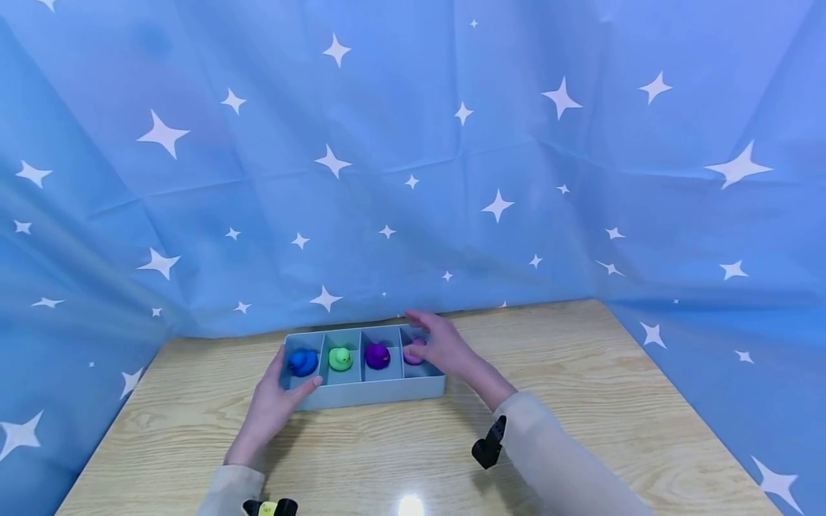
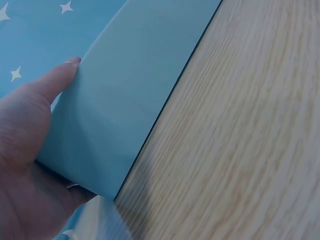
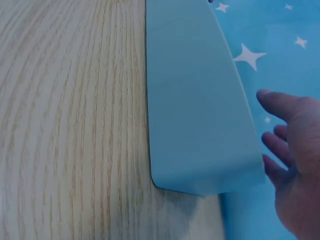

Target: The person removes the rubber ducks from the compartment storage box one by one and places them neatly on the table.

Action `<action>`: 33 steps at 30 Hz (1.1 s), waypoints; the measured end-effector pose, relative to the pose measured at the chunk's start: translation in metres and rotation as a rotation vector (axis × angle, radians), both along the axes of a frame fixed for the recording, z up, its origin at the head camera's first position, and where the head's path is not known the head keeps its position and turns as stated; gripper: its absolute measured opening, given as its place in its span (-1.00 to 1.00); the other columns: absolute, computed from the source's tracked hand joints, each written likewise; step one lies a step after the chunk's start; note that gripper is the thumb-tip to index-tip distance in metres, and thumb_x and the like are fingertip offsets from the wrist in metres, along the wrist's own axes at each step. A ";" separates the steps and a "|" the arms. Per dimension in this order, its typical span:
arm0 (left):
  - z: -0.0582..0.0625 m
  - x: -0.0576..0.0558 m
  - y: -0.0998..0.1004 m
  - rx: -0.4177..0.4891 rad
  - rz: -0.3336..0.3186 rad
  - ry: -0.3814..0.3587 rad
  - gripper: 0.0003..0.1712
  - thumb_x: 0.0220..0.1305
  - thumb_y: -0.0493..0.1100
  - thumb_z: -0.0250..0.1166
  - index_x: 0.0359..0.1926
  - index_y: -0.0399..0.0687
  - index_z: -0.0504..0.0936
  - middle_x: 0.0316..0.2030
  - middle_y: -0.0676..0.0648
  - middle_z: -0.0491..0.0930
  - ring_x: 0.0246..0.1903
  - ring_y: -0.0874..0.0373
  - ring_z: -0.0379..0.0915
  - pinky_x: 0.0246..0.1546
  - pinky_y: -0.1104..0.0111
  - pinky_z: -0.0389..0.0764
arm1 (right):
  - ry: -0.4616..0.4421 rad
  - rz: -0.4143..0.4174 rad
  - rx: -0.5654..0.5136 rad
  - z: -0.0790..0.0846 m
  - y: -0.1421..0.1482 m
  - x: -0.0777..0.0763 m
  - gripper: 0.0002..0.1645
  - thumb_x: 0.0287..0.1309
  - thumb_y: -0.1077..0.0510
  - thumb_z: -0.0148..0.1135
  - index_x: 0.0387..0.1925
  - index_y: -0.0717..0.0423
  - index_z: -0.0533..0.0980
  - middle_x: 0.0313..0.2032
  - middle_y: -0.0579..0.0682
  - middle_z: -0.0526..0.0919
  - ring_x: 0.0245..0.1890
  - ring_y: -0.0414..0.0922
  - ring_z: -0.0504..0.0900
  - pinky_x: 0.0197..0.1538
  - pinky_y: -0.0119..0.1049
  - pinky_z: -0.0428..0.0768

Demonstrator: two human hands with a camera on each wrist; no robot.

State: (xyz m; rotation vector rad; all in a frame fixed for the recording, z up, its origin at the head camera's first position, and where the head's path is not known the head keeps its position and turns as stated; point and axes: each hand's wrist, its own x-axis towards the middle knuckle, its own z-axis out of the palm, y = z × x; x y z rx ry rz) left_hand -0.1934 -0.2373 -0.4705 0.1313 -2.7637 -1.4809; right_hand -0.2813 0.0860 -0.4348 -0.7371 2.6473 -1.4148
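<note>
A blue-grey tray (image 1: pixel 374 392) with side-by-side compartments stands at the back of the table. A blue rubber duck (image 1: pixel 302 362) is in its leftmost compartment, then a green duck (image 1: pixel 340 359), then a purple duck (image 1: pixel 377 355). In the rightmost one lies a pink-purple duck (image 1: pixel 414 352), partly hidden behind my right hand. My left hand (image 1: pixel 274 401) grips the tray's left end, its thumb over the front rim and its fingers round the end wall. Over the right compartment hovers my right hand (image 1: pixel 445 349), thumb and fingers spread apart; the right wrist view shows nothing between them.
The wooden table (image 1: pixel 387 459) reaches back to a blue curtain (image 1: pixel 413 179) with white stars, which hangs close behind the tray. Black wrist cameras sit on both sleeves, the right one (image 1: pixel 489 443) low over the table.
</note>
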 end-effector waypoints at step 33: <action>0.001 -0.001 0.000 0.009 0.025 -0.044 0.23 0.38 0.19 0.35 0.65 -0.13 -0.31 0.60 -0.36 -0.19 0.54 -0.39 -0.25 0.44 -0.24 0.01 | 0.186 0.144 0.353 -0.007 0.009 -0.027 -0.56 0.27 0.32 0.37 0.19 0.19 0.62 0.03 0.08 0.73 0.10 0.02 0.66 0.22 -0.08 0.58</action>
